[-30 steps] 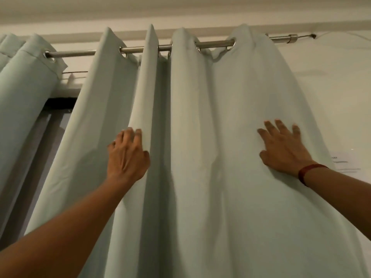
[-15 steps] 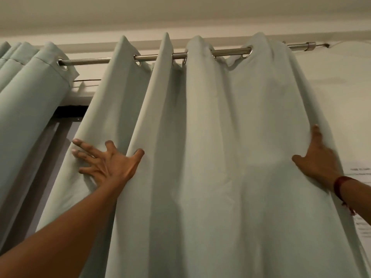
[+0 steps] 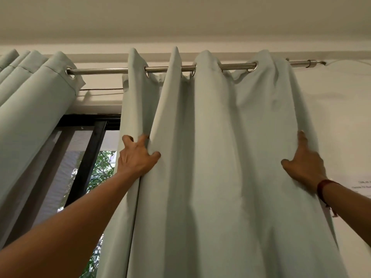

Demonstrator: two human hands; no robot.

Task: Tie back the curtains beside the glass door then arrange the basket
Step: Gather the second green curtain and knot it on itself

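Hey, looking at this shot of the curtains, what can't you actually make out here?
All in the head view:
1. Basket and any tie-back: out of frame.
2. Right hand: most of its fingers sit behind the curtain edge, so its grip is unclear.
3. Paper on the wall: print too small, cut by the right edge.
4. Curtain hem: cut by the bottom edge.
5. Glass door: mostly covered by fabric.

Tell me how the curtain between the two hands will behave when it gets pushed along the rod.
Probably floppy: the curtain bunches into soft folds where the left hand grips it. It should slide fairly easily, since its metal eyelets ride a smooth rod. Its thick, opaque look suggests some weight.
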